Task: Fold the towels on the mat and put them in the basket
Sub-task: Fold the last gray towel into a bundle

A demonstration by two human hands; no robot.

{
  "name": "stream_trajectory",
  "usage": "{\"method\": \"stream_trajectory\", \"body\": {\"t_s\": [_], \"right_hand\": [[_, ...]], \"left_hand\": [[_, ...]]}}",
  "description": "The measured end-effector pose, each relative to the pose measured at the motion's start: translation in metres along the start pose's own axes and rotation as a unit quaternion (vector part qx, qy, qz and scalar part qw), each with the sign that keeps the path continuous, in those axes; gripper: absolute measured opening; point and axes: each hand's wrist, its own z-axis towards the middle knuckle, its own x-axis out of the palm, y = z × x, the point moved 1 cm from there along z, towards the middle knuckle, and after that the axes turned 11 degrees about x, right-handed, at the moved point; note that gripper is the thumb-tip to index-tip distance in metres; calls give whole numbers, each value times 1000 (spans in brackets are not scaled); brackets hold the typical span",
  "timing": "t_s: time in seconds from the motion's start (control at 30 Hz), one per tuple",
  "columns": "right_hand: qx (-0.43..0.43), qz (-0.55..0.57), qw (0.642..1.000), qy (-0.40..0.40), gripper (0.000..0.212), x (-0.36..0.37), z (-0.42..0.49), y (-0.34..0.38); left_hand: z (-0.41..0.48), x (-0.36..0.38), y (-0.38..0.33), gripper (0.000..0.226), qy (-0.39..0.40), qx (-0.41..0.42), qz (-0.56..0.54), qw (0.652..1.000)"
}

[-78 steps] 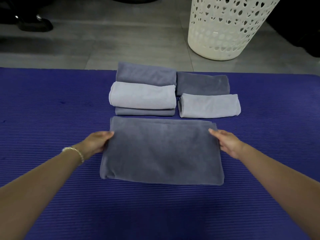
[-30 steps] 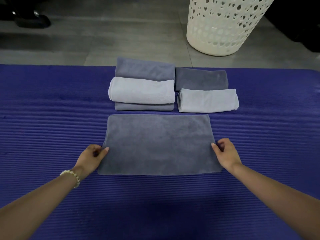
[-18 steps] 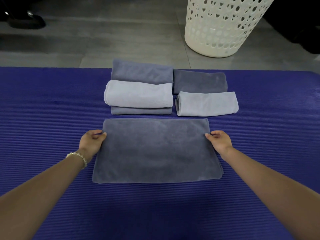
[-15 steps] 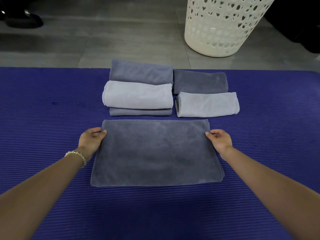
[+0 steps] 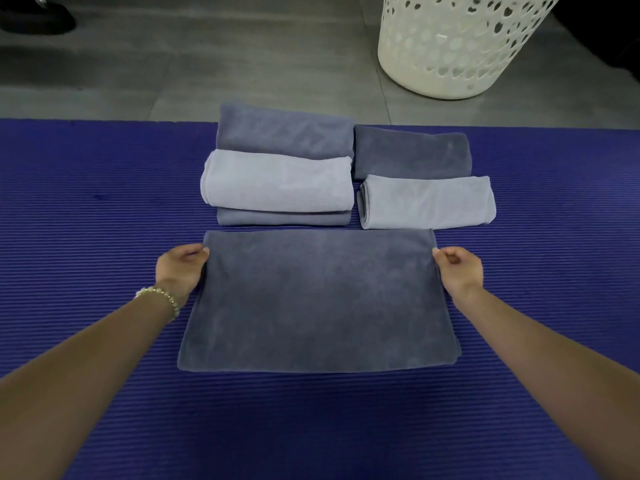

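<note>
At the middle of the view, on the blue ribbed foam mat [image 5: 86, 220]: one dark grey rectangular terry towel [image 5: 318, 299], folded flat, long side running 9 to 3 o'clock. Layered edges show along its right side, and the surface is smooth.

Left hand [image 5: 180, 268]: at the towel's 10 o'clock corner, forearm stretched forward from 7 o'clock. Back of hand up, fingers curled, thumb tip on the cloth; it pinches the towel's left edge. Pale beaded bracelet [image 5: 162, 296] on the wrist.

Right hand [image 5: 457, 268]: at the towel's 2 o'clock corner, forearm in from 5 o'clock. Fingers curled, thumb tip against the cloth; it pinches the right edge.

Folded towels, at 12 o'clock from the flat towel, just beside its far edge, all on the mat:
- Light grey folded towel [image 5: 277, 181] lying on mid-grey folded cloth [image 5: 280, 131] that shows behind and in front of it; whether that cloth is one towel or two cannot be told.
- Charcoal folded towel [image 5: 412, 154] at 1 o'clock.
- Pale grey folded towel [image 5: 427, 202] in front of the charcoal one.

White perforated plastic basket [image 5: 450, 46]: upright on the grey tiled floor [image 5: 207, 64] at 1 o'clock, off the mat, well apart from both hands.
</note>
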Motion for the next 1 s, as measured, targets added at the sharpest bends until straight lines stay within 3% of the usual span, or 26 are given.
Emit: {"method": "stream_trajectory", "body": {"t_s": [0.17, 0.3, 0.47, 0.6, 0.7, 0.83, 1.0], "right_hand": [[18, -7, 998, 57, 34, -6, -16, -8], [21, -34, 994, 100, 37, -23, -41, -32], [20, -62, 986, 154, 31, -45, -71, -58], [41, -85, 975, 201, 38, -59, -90, -71], [65, -87, 963, 245, 25, -66, -97, -80], [62, -90, 963, 246, 23, -80, -97, -78], [25, -161, 963, 213, 31, -76, -90, -79]], "left_hand": [[-17, -6, 12, 39, 41, -1, 36, 999], [-49, -20, 22, 34, 94, 39, 108, 989], [-73, -40, 30, 24, 136, 47, 102, 984], [-90, -48, 37, 33, 194, 25, 109, 975], [-102, -50, 40, 27, 212, 25, 114, 970], [-102, -58, 42, 41, 180, 41, 139, 973], [-98, -62, 49, 32, 181, 14, 142, 973]]}}
